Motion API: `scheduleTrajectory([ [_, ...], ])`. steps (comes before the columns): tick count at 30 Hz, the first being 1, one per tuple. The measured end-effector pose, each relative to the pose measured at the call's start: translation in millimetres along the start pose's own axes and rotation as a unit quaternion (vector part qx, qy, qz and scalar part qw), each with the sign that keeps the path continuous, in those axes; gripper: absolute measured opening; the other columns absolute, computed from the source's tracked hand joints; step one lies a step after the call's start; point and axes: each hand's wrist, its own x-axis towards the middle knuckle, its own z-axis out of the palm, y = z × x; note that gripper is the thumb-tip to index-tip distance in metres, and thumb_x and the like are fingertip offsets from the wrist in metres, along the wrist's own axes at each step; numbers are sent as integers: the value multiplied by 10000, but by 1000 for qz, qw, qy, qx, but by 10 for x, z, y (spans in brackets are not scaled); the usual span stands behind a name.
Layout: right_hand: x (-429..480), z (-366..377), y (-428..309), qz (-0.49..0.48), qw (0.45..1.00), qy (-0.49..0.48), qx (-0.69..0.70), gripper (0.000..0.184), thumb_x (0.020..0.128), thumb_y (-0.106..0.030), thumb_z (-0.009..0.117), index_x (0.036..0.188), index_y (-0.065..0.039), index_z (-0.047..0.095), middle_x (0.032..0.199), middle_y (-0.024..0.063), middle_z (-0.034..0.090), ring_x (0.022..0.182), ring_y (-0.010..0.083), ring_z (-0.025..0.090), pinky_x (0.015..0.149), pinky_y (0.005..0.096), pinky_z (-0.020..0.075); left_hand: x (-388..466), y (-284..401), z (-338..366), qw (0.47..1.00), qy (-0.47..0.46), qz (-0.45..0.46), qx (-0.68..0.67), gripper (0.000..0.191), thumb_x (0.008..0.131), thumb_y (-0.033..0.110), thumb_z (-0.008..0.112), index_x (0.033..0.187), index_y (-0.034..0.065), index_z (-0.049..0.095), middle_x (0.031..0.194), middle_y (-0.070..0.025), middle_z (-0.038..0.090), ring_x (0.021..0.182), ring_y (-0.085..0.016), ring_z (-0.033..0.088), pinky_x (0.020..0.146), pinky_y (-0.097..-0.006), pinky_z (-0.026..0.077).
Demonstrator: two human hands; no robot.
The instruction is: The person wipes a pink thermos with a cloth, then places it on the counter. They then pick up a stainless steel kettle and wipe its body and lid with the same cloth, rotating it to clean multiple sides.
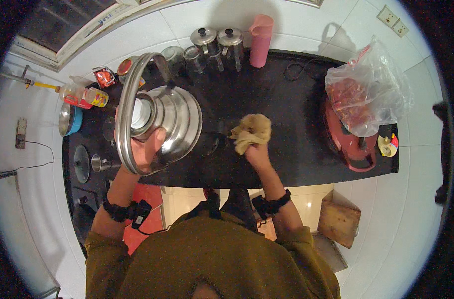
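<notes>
My left hand (144, 149) holds a shiny stepped metal kettle (178, 119) by its neck, tilted on its side above the black countertop (227, 168). The kettle's large arched handle stands nearest the camera, and something white shows at its mouth. Part of my left hand is hidden behind the handle. Bunched in my right hand (256, 151) is a tan cloth (255, 130), held over the middle of the counter, to the right of the kettle and apart from it.
Lidded metal canisters (230, 39), glass jars and a pink pitcher (261, 41) line the back wall. At right, a plastic bag (376, 89) rests on a red lidded pot (346, 149). Bottles (96, 97), a blue bowl (75, 120) and a glass lid (81, 163) stand left.
</notes>
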Motion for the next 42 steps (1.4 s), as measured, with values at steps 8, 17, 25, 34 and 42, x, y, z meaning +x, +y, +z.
scheduleTrajectory([
  [8,153,458,324,-23,972,-217,-91,399,844,-7,586,1242,-29,566,1151,90,631,1132,211,580,975,361,453,3,116,-21,997,-17,-70,21,852,767,418,780,1356,-63,397,1312,-179,531,1191,-267,535,1019,-382,415],
  [17,1362,1002,527,218,863,-410,-200,370,946,-266,471,1214,-45,598,1178,68,632,1011,166,595,836,345,482,32,291,9,982,-11,-184,42,1009,678,542,824,1386,-11,364,1384,-146,470,1254,-254,481,1069,-399,373],
  [25,1305,1124,639,191,883,-399,-157,443,943,-407,460,1114,-53,664,1113,122,682,1090,286,622,877,426,483,57,210,42,987,23,-146,56,1073,646,635,809,1387,-8,376,1398,-161,464,1271,-275,483,1075,-436,383],
  [34,292,499,929,7,979,-185,-91,462,1011,-328,403,1356,-30,479,1403,150,470,1276,281,455,1073,379,355,23,119,12,997,-2,-74,12,944,729,486,803,1379,-47,374,1374,-202,487,1248,-292,509,1067,-425,391],
  [42,-813,503,879,22,975,-167,-148,346,956,-102,487,1292,-19,474,1270,176,504,1208,324,494,1038,386,395,5,-57,-67,998,-16,19,51,831,777,364,765,1373,-62,371,1319,-175,524,1176,-265,544,1029,-378,411],
])
